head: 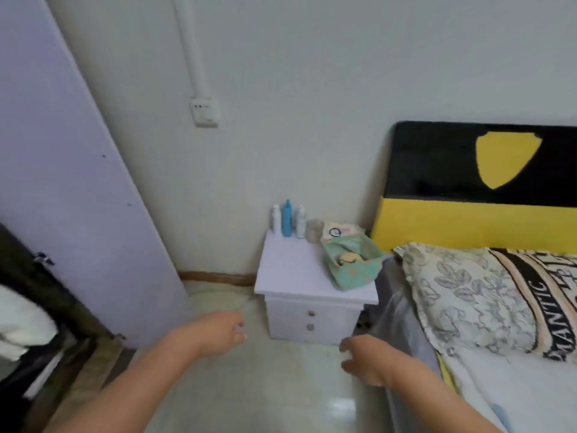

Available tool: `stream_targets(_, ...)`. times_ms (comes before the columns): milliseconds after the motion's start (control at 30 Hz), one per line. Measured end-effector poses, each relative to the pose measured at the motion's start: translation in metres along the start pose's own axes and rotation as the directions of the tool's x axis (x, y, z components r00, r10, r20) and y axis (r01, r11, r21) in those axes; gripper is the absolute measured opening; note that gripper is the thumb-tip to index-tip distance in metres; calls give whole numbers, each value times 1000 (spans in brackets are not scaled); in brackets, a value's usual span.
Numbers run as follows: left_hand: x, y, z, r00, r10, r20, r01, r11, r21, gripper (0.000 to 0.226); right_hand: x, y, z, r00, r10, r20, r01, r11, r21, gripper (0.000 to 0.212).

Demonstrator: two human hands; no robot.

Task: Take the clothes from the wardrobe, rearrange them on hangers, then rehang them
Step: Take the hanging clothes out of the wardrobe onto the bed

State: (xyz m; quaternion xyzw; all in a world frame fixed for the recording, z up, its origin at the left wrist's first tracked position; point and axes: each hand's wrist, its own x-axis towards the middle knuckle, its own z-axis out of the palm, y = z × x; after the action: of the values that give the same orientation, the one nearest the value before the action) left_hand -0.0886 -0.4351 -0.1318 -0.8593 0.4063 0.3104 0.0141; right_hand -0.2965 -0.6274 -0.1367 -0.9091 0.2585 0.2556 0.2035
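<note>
A lilac wardrobe door (62, 170) stands open at the left. Behind it the dark wardrobe interior (28, 276) shows a white garment (22, 326) at the far left edge. My left hand (218, 334) hangs over the floor in front of the bedside cabinet, fingers loosely curled and holding nothing. My right hand (365, 359) is beside the bed's edge, fingers loosely bent, also holding nothing. No hanger is visible.
A white bedside cabinet (290, 276) against the wall carries three bottles (287, 220), a cup and a green fabric basket (352, 264). The bed (515, 395) with a patterned pillow (474, 295) and a black-and-yellow headboard (468, 195) fills the right. Glossy tiled floor (265, 395) lies below.
</note>
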Motion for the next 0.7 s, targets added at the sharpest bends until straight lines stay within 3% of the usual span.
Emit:
stream_targets(167, -52, -77, 14, 962, -260, -79, 240, 951, -196, 31, 54, -86, -30, 974, -207, 88, 221, 952, -210, 42)
stream_targets(333, -118, -119, 38, 851, -516, -94, 443, 803, -400, 43, 79, -174, -47, 892, -419, 169, 452, 824, -343, 45)
stream_targets(533, -193, -147, 86, 730, -683, 21, 576, 598, -558, 44, 82, -267, -18, 750, -583, 313, 662, 652, -369, 46)
stream_targets(700, -247, -175, 109, 650, -756, 79, 626, 473, -620, 46, 79, -341, 14, 634, -622, 460, 773, 494, -398, 44)
